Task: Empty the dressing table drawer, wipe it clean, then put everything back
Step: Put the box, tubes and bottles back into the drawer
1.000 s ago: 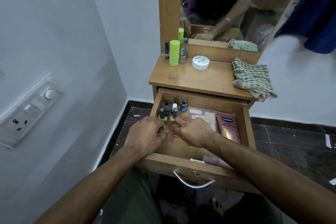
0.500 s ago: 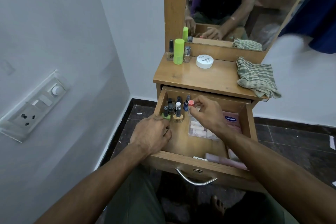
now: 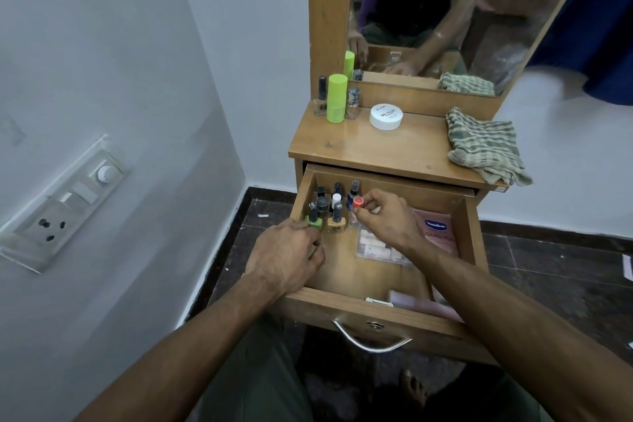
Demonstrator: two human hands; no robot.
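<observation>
The wooden drawer [image 3: 363, 313] of the dressing table stands pulled open. Several small nail polish bottles [image 3: 329, 207] cluster upright in its back left corner. My right hand [image 3: 383, 219] pinches a small red-capped bottle [image 3: 358, 202] beside that cluster. My left hand [image 3: 286, 255] rests at the drawer's left side, fingertips on the green nail polish bottle [image 3: 313, 219]. A clear plastic box [image 3: 373, 245] and a pink Vaseline tube [image 3: 440, 233] lie in the drawer, partly hidden by my right forearm.
On the tabletop [image 3: 376, 151] stand a lime green tube [image 3: 336, 98], two small bottles, a white round jar [image 3: 386, 116] and a checked cloth [image 3: 484, 144]. A mirror rises behind. A wall with a switch panel [image 3: 61, 202] is at the left.
My right hand rose from the drawer's middle with the red-capped bottle and carried it to the bottle cluster at the back left. My left hand stayed near the green bottle.
</observation>
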